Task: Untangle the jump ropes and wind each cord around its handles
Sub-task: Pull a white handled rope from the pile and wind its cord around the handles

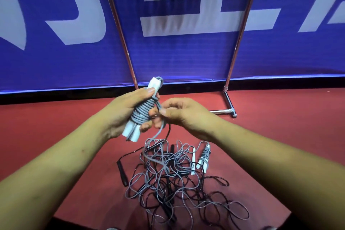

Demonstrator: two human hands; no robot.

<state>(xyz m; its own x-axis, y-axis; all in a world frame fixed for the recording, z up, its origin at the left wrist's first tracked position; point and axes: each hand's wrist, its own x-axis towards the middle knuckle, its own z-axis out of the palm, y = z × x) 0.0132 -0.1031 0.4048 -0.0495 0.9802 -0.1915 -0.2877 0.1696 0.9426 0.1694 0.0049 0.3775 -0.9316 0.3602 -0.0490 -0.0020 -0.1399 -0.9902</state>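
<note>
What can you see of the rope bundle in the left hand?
Two white, plastic-looking handles lie side by side, tilted, with grey cord coiled tightly round their middle. The left hand grips the coils. The cord's loose tail runs to the right hand, which pinches it, then drops into the tangle below.

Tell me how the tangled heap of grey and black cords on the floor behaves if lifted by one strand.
Probably floppy: the thin grey cord droops limply from the right hand. The tangled heap would likely rise as one clump: its loops interlock. Its black handle may dangle.
</note>
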